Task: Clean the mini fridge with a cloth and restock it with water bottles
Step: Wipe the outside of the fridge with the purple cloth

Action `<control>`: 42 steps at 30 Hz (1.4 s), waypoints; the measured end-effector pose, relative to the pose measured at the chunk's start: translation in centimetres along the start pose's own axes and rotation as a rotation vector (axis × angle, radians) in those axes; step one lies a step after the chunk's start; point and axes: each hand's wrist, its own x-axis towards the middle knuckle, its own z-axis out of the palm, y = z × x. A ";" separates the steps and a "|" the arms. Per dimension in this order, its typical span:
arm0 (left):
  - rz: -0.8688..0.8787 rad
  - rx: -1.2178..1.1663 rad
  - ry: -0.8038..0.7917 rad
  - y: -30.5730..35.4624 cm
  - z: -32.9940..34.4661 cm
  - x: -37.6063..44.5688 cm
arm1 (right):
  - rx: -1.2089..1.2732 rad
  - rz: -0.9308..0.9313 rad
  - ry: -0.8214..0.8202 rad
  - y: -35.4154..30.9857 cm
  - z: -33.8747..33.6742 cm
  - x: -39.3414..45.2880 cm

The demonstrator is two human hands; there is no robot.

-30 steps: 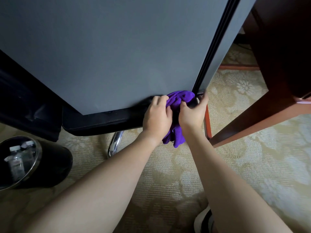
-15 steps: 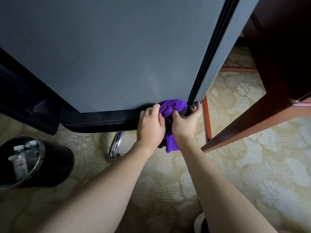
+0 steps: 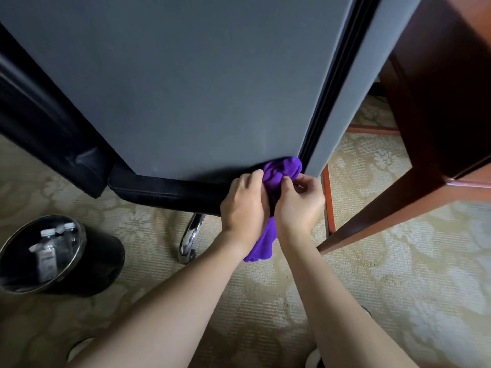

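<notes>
Head view, purple cloth bunched, tail hanging down, both hands gripping.

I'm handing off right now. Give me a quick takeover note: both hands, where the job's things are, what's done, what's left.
Left hand: grips the purple cloth.
Right hand: pinches the same cloth; both hands bunch it at the lower corner of the grey mini fridge door, next to the dark door seam.
Cloth's tail hangs down between the wrists.
Bottles: a few lie in the black bin on the carpet, at left.
Done: cannot tell how much is wiped.
Left: finish wiping; restocking not started; fridge door looks closed.
</notes>
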 end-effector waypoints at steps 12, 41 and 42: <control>0.076 -0.108 0.287 6.5 -8.7 6.7 | 0.046 -0.239 0.009 -12.9 -2.7 -1.7; -0.020 -0.223 0.612 9.1 -25.9 16.3 | 0.094 -0.844 0.023 -30.1 3.2 -7.7; -0.032 -0.211 0.611 8.7 -25.8 16.1 | 0.073 -0.859 -0.001 -29.8 3.4 -7.9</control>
